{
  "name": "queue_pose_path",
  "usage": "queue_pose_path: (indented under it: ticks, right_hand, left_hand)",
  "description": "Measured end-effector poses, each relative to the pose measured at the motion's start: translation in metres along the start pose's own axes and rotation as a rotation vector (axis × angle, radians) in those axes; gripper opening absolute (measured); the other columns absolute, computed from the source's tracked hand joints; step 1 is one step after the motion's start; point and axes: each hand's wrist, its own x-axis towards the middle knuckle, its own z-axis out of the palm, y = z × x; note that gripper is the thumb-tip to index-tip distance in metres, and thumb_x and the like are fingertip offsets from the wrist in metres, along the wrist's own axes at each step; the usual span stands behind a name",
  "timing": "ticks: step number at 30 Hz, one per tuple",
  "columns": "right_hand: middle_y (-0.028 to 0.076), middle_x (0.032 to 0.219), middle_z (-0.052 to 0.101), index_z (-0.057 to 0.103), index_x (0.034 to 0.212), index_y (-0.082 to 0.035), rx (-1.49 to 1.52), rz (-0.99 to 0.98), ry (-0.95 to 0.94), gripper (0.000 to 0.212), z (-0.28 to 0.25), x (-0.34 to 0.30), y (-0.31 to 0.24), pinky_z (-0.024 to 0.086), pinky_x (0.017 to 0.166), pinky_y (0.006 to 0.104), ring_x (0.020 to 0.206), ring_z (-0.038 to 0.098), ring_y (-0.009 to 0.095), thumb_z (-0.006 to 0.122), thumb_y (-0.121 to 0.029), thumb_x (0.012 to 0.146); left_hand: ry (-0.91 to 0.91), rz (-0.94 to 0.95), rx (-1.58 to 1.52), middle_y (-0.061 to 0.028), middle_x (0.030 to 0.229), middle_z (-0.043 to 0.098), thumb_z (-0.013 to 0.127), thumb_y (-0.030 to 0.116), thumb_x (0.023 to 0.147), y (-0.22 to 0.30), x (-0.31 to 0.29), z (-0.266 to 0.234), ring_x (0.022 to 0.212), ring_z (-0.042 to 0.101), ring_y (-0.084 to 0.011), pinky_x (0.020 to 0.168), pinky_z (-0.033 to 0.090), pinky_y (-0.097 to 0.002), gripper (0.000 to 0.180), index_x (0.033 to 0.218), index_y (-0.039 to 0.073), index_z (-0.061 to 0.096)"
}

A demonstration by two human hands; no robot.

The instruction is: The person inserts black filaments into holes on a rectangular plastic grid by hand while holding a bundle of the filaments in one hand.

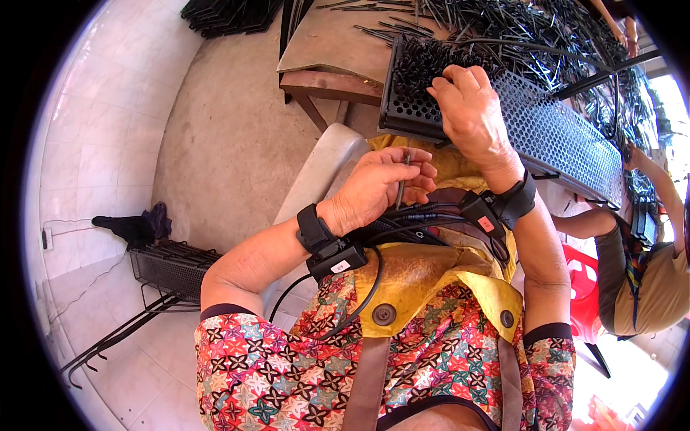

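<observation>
My left hand is closed, palm turned up, with a slim dark rod held upright by its thumb and fingers. It hovers in front of my body, below the near end of a black perforated rack. Many thin dark rods stand packed in the holes at the rack's left end. Over the edge of that packed group, my right hand reaches down with its fingers curled together. The fingertips and whatever they hold are hidden behind the hand. Rows of bare holes show to the right and in front of the packed rods.
Loose dark rods lie heaped on the table behind the rack. A co-worker sits at the right, beside a red plastic stool. Another black rack stands at the lower left. Black cables cross my yellow apron.
</observation>
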Motion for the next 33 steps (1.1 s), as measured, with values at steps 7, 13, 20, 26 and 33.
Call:
queue_pose_path:
  ticks: [7,13,20,26,33]
  right_hand:
    - [0.014,0.079,0.061,0.060,0.088,0.003,0.461,0.301,0.021,0.020,-0.021,-0.017,-0.043,0.049,0.062,0.0385,0.071,0.058,0.033,0.068,-0.004,0.071]
    - [0.011,0.074,0.063,0.064,0.081,-0.001,0.597,0.624,0.041,0.010,-0.032,-0.015,-0.039,0.048,0.056,0.0277,0.062,0.061,0.018,0.069,-0.005,0.074]
    - [0.010,0.077,0.062,0.061,0.081,-0.001,0.168,0.173,0.466,0.018,-0.022,0.010,-0.008,0.049,0.058,0.0320,0.067,0.059,0.026,0.070,0.006,0.067]
    - [0.010,0.082,0.057,0.059,0.087,0.000,0.106,-0.025,0.440,0.025,-0.011,0.010,-0.004,0.047,0.053,0.0329,0.066,0.055,0.026,0.069,0.008,0.065]
    - [0.010,0.081,0.055,0.058,0.091,0.003,0.106,-0.166,0.182,0.029,-0.012,0.010,-0.005,0.048,0.062,0.0335,0.072,0.052,0.026,0.057,-0.003,0.062]
  left_hand:
    - [-0.056,0.093,0.074,-0.0146,0.112,0.057,0.046,0.005,0.092,-0.002,-0.001,0.009,0.099,0.060,-0.0231,0.089,0.049,-0.0353,0.029,0.119,-0.004,0.047]
    - [-0.059,0.130,0.134,-0.0142,0.112,0.056,0.050,0.008,0.092,-0.002,-0.002,0.007,0.102,0.058,-0.0224,0.092,0.047,-0.0362,0.031,0.120,-0.004,0.046]
    - [0.027,0.059,0.080,-0.0148,0.110,0.056,0.056,0.015,0.089,-0.003,0.000,0.003,0.100,0.058,-0.0224,0.091,0.047,-0.0356,0.038,0.120,-0.005,0.045]
    - [0.027,0.050,0.078,-0.0146,0.109,0.057,0.057,0.014,0.089,-0.002,0.001,0.002,0.100,0.058,-0.0226,0.091,0.047,-0.0354,0.038,0.119,-0.005,0.045]
    - [0.031,0.047,0.085,-0.0146,0.110,0.057,0.057,0.014,0.089,-0.002,0.001,0.002,0.099,0.058,-0.0227,0.091,0.048,-0.0355,0.037,0.119,-0.005,0.046]
